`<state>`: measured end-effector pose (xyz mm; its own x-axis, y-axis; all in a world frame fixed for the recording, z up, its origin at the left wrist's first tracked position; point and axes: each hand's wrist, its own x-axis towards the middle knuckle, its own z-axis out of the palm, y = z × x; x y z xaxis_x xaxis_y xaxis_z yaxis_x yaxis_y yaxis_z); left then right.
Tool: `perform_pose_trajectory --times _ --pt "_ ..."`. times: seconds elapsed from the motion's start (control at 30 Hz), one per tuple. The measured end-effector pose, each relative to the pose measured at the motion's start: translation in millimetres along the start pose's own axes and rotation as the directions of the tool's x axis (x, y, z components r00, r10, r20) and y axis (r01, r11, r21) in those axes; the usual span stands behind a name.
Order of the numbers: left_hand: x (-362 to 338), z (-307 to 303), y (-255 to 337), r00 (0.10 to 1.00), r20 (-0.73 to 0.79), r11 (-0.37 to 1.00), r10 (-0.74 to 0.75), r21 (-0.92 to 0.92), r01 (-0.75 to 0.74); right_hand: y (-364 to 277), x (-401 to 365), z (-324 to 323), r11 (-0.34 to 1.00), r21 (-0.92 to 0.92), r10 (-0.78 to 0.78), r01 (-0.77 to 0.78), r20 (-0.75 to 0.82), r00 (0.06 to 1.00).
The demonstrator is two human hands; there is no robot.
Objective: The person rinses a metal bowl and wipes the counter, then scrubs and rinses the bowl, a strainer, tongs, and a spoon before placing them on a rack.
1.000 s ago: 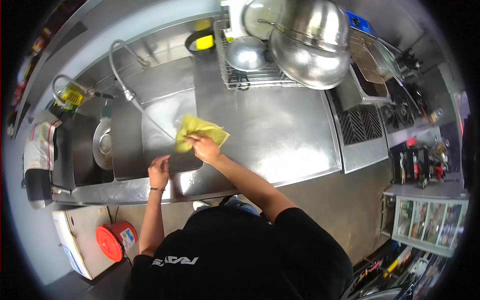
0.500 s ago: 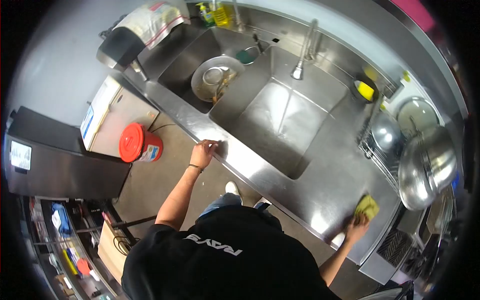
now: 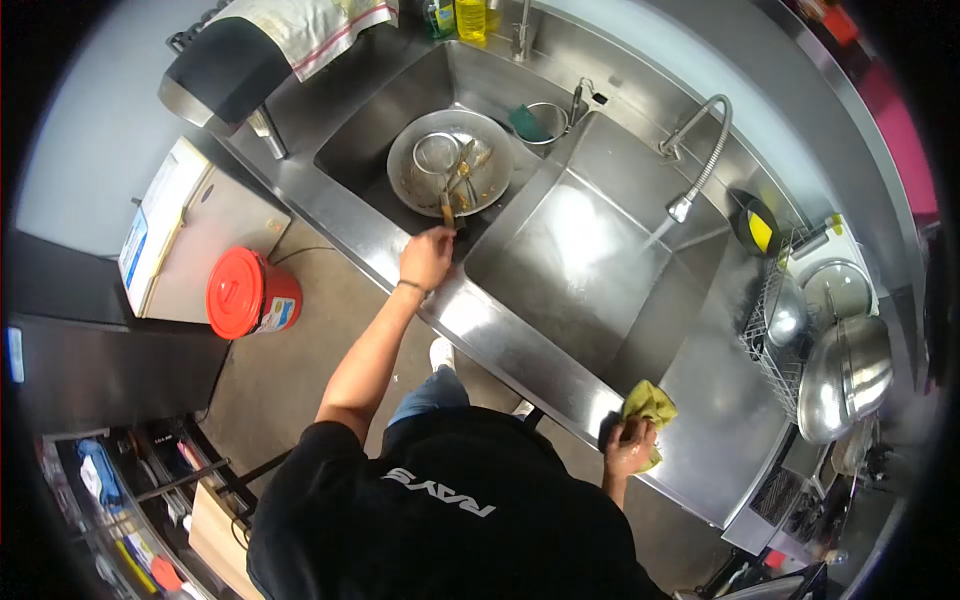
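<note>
My right hand (image 3: 627,450) is pressed on the steel counter's front edge, closed on a crumpled yellow-green cloth (image 3: 650,404). My left hand (image 3: 427,260) has its fingers curled at the front inner rim of the left basin, close by the end of a wooden handle (image 3: 447,212); what they grip, if anything, is hidden. That handle sticks out of a large metal bowl (image 3: 410,180) in the left basin, which also holds a round strainer (image 3: 437,153) and utensils with food scraps. Water sprays from the faucet (image 3: 681,208) into the right basin (image 3: 560,270).
A small strainer (image 3: 548,112) with a green scouring pad (image 3: 527,124) sits behind the divider. On the right are a wire dish rack (image 3: 762,318), steel bowls (image 3: 845,380) and a dark pan with a yellow sponge (image 3: 760,232). A red lidded bucket (image 3: 240,295) stands on the floor.
My right hand has drawn the cloth leftward along the counter to its front edge. My left hand has moved forward from the counter edge toward the left basin. The view has shifted.
</note>
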<state>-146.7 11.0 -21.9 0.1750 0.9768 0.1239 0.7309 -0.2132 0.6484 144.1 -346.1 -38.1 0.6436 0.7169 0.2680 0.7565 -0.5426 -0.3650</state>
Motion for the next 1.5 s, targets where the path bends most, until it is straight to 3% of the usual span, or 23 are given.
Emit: perform_pose_trajectory --times 0.1,0.17,0.2,0.23,0.27,0.3,0.37,0.4,0.5,0.57,0.6,0.63,0.7,0.8,0.83,0.9,0.97,1.03,1.17,1.3,1.37,1.43,1.5 --pt "79.2 17.3 -43.2 0.999 0.034 0.993 -0.04 0.112 0.036 2.1 -5.3 18.2 0.993 -0.096 0.056 -0.063 -0.074 0.996" --pt "137.2 55.6 -91.3 0.91 -0.269 0.926 -0.316 0.12 0.357 12.5 -7.7 31.4 0.977 -0.212 -0.032 -0.011 -0.194 0.98" --pt "157.3 56.2 -95.8 0.916 -0.256 0.931 -0.308 0.119 0.346 8.8 -3.8 31.6 0.972 -0.234 -0.019 -0.03 -0.204 0.979" --pt "173.4 58.9 -99.9 0.758 0.122 0.742 -0.64 -0.156 0.652 5.2 -4.8 30.9 0.965 -0.257 0.0 -0.056 -0.212 0.977" --pt "182.2 64.6 -103.9 0.437 0.544 0.369 -0.716 -0.237 0.899 4.5 -4.7 28.2 0.967 -0.21 0.122 -0.143 -0.113 0.986" --pt "184.4 81.0 -104.2 0.434 0.556 0.376 -0.709 -0.222 0.9 1.5 -4.4 27.8 0.962 -0.221 0.138 -0.162 -0.117 0.983" --pt "180.8 132.7 -103.8 0.401 0.141 0.407 -0.905 0.015 0.913 -3.3 -1.3 28.1 0.926 -0.27 0.256 -0.263 -0.06 0.965" --pt "178.0 154.1 -115.8 0.405 0.157 0.414 -0.901 0.022 0.91 -14.0 2.2 28.4 0.936 -0.285 0.158 -0.206 -0.182 0.971" --pt "185.3 225.0 -177.3 0.344 0.29 0.347 -0.893 -0.043 0.937 -18.1 4.7 32.8 0.897 -0.325 0.235 -0.298 -0.22 0.947" --pt "193.3 270.6 -216.5 0.082 0.433 -0.095 -0.898 -0.372 0.924 -21.1 6.4 32.3 0.884 -0.337 0.258 -0.324 -0.226 0.939" --pt "189.6 242.0 -199.8 0.173 0.41 0.121 -0.896 -0.149 0.981 -22.0 5.8 32.4 0.883 -0.336 0.262 -0.328 -0.227 0.938" --pt "193.2 217.6 -189.8 0.172 0.407 0.124 -0.897 -0.142 0.982 -24.1 6.0 32.4 0.881 -0.336 0.27 -0.334 -0.224 0.936" --pt "201.0 177.5 -180.4 0.417 0.514 0.549 -0.75 0.132 0.825 -28.3 10.2 32.3 0.871 -0.328 0.305 -0.366 -0.224 0.926" --pt "211.9 163.8 -163.2 0.459 0.179 0.483 -0.87 0.128 0.866 -17.4 6.2 35.4 0.881 -0.353 0.245 -0.316 -0.231 0.942" --pt "213.5 160.6 -161.0 0.461 0.178 0.484 -0.869 0.121 0.867 -14.5 6.6 36.4 0.882 -0.352 0.253 -0.314 -0.209 0.945" --pt "212.9 158.2 -160.9 0.697 0.298 0.743 -0.652 0.433 0.51 -13.3 6.6 38.2 0.88 -0.359 0.232 -0.312 -0.249 0.94" --pt "218.8 167.5 -157.9 0.639 0.384 0.738 -0.666 0.466 0.489 -14.4 6.9 36.9 0.886 -0.339 0.251 -0.316 -0.221 0.942" --pt "224.2 175.9 -147.6 0.546 0.312 0.629 -0.777 0.374 0.682 -12.1 5.0 39.1 0.888 -0.331 0.257 -0.318 -0.215 0.942" --pt "243.7 199.4 -130.1 0.488 0.161 0.51 -0.858 0.383 0.77 -17.9 8.9 39.6 0.888 -0.355 0.229 -0.293 -0.211 0.95" --pt "241.4 222.7 -141.6 0.597 0.049 0.508 -0.801 0.583 0.634 -17.8 11.1 39.3 0.872 -0.357 0.273 -0.335 -0.213 0.938" --pt "240.7 246.9 -188.6 0.771 0.014 0.634 -0.637 0.578 0.514 -20.0 11.8 39.0 0.881 -0.357 0.24 -0.31 -0.227 0.944" --pt "235.5 241.5 -183.2 0.794 -0.02 0.667 -0.608 0.53 0.524 -17.9 10.5 37.8 0.868 -0.37 0.269 -0.332 -0.212 0.94" --pt "238.7 237.9 -194.2 0.75 0.05 0.736 -0.659 0.251 0.629 -19.8 9.4 36.3 0.857 -0.38 0.294 -0.347 -0.191 0.936"
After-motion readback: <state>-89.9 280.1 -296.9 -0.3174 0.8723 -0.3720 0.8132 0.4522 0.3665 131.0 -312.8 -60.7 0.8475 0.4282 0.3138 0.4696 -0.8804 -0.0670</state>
